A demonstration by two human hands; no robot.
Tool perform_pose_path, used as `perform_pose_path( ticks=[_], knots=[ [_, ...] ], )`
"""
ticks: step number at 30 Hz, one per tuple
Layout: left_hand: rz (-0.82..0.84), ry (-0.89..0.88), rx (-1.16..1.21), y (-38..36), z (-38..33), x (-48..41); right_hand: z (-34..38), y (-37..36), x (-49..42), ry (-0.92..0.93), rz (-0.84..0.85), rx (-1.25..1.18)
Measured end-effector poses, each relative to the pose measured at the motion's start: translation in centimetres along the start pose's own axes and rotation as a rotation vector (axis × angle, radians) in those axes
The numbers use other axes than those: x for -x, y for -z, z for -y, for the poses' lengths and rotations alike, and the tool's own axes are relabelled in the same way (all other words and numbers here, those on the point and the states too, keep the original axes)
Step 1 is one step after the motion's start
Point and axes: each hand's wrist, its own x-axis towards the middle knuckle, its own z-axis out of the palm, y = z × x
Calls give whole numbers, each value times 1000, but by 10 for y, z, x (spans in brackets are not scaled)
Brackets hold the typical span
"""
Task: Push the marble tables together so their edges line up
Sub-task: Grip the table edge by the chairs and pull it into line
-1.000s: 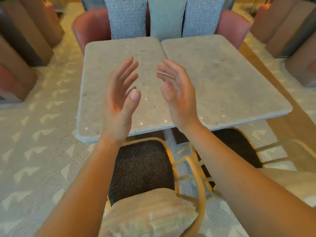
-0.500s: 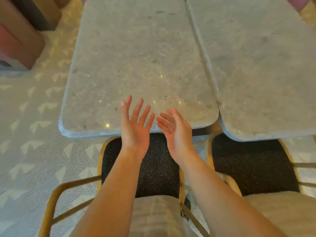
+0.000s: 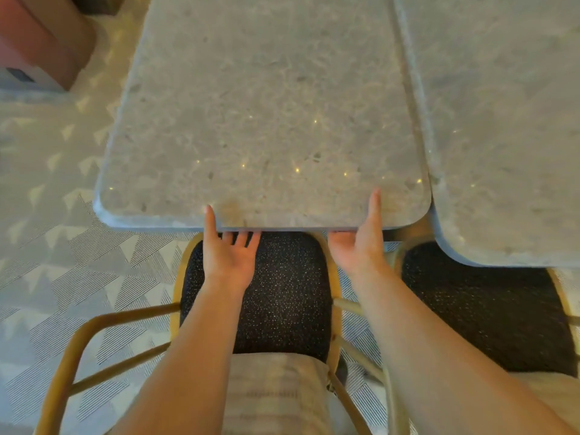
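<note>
- Left marble bench (image 3: 266, 120) fills the centre and upper left of frame; its near short edge runs across the frame at mid-height, long axis running away toward the top.
- Right marble bench (image 3: 508, 136) takes the right side. The long edges sit side by side with a thin seam from top centre down to lower right; touching or a hairline apart, can't tell.
- Key offset: the right bench's near edge sits lower in frame than the left one's, so the near edges are stepped, not flush.
- Both hands are on the left bench's near edge, none on the right one.
- Left hand (image 3: 227, 254): thumb up over the top face, fingers (image 3: 241, 238) curled under the edge. Wrapped on the slab edge, though contact underneath is hidden.
- Right hand (image 3: 361, 246): same hold, thumb on top near the rounded corner, its fingers out of sight below. It is the hand nearer the seam.
- Judgement: from this hold the slab lies straight ahead of the fingers, so the move is along the long axis; pulling toward the bottom of frame would take out the step.
- Risk: an uneven pull would skew the slab and open the seam.
- Black-seated chair (image 3: 282, 293) with tan frame sits directly under the hands; a second chair (image 3: 486, 309) is at lower right, under the right bench's corner.
- Patterned rug (image 3: 62, 262) at left.
</note>
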Motion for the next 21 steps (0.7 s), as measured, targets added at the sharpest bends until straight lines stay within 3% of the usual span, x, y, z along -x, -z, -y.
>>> perform_pose_path(
  ticks=[3, 21],
  knots=[
    [74, -4, 37, -18, -5, -19, 6, 0, -10, 0, -10, -40],
    [147, -108, 76, -13, 7, -20, 3, 12, -13, 54, 61, -58]
  ],
)
